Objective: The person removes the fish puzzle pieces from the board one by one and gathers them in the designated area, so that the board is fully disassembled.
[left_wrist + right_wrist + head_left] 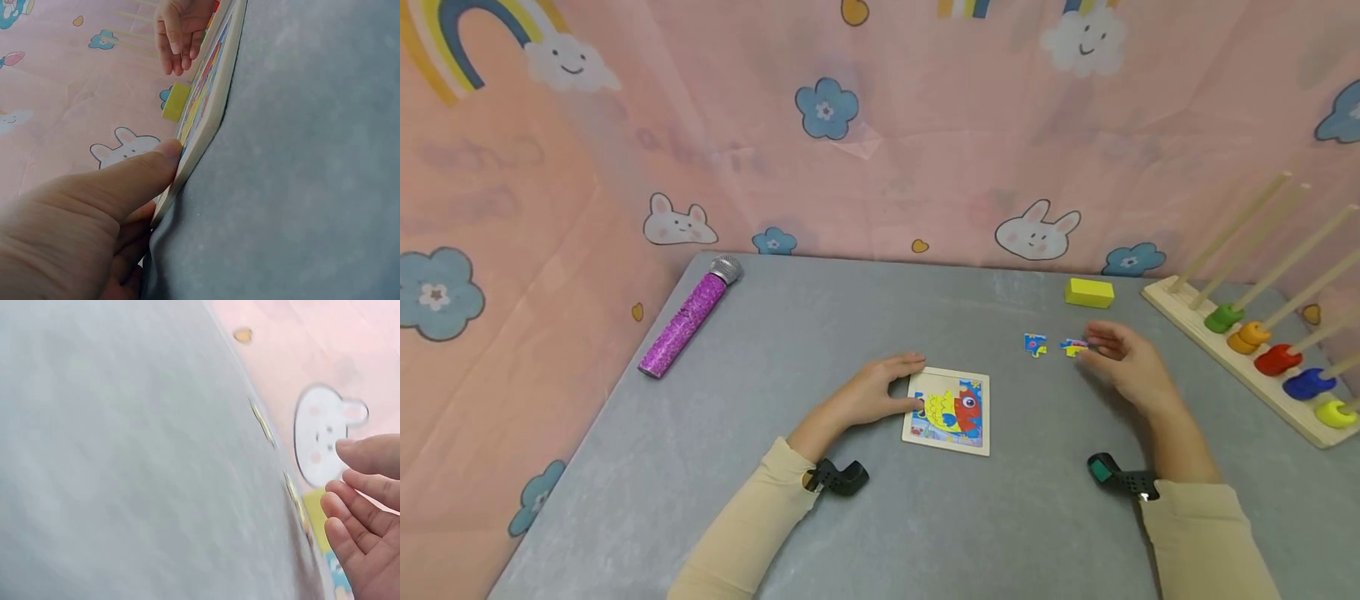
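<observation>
The puzzle board lies on the worktop in front of the person, a bare patch of wood at its upper left beside the printed fish. The left hand pinches it at that side, thumb over the rim and the fingers at the far corner. That steadying hold suits the work, though the thumb and fingers would do better a little clear of the bare patch.

The right hand hovers by the right-hand loose piece, its grip spread, with a gap between thumb and fingers and nothing held. Whether the thumb touches the piece cannot be told. The left-hand loose piece lies just beside it.

The step in hand looks like picking up a piece. It is thin and knobbed, so a light pinch across opposite edges should serve better than pressing on its face, which may only skid it along. Lifting it straight up spares its neighbour and avoids the yellow block behind. Over the bare patch, the piece is best turned until its print matches the surrounding picture, then lowered level and pressed gently.
</observation>
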Demonstrator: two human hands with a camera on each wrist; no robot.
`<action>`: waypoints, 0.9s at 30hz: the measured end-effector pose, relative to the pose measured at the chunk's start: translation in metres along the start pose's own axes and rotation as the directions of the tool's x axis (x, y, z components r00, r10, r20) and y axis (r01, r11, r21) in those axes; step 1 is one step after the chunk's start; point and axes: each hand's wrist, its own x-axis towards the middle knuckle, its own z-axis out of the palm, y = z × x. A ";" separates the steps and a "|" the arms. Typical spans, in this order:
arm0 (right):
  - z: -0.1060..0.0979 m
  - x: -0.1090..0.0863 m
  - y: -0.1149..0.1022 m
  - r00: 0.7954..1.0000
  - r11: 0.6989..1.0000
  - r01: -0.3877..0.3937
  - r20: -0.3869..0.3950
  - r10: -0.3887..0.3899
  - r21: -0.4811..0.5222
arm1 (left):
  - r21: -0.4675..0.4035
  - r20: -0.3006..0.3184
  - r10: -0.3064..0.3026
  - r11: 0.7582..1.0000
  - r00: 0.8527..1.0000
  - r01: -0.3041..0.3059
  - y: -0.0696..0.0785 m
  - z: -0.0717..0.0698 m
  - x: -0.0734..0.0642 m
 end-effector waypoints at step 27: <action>0.070 -0.019 -0.075 0.956 0.983 0.181 0.231 -0.182 0.026 | -0.008 0.007 -0.013 1.000 1.000 0.013 0.003 -0.003 0.000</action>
